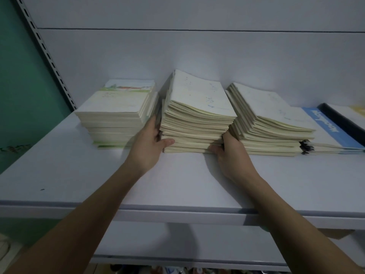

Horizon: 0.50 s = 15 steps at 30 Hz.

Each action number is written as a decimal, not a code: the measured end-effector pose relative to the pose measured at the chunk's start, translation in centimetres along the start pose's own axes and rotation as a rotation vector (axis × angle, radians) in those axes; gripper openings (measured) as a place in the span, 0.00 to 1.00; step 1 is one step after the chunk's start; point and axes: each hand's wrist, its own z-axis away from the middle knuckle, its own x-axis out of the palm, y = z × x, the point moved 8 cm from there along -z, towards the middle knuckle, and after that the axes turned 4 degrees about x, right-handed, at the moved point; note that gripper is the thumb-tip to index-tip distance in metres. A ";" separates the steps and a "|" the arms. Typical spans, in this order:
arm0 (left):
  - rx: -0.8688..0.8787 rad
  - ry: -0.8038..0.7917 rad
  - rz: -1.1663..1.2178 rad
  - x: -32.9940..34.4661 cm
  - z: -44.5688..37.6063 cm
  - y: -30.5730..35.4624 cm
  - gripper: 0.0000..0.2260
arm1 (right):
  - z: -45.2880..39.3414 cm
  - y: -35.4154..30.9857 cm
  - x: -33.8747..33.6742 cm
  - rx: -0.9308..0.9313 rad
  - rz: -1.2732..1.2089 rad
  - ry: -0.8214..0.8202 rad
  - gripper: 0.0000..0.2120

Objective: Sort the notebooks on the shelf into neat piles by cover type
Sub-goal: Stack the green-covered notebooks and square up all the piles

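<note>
I see the left hand (150,143) and right hand (230,153) clamping the middle notebook pile (197,119) from both sides, mid-shelf (79,175), between the left pile (116,115) and right pile (270,125).

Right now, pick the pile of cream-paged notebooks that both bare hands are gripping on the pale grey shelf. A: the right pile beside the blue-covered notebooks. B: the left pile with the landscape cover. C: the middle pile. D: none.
C: the left hand presses the left side and the right hand the right side of the middle pile, near its base.
</note>
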 end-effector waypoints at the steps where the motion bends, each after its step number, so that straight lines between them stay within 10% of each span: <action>1: -0.004 -0.008 -0.022 -0.1 -0.2 -0.1 0.26 | -0.1 0.2 0.0 0.023 -0.014 0.002 0.04; 15: -0.057 0.026 0.182 0.2 1.4 -1.0 0.19 | 1.2 -0.9 -0.7 -0.009 -0.030 -0.021 0.08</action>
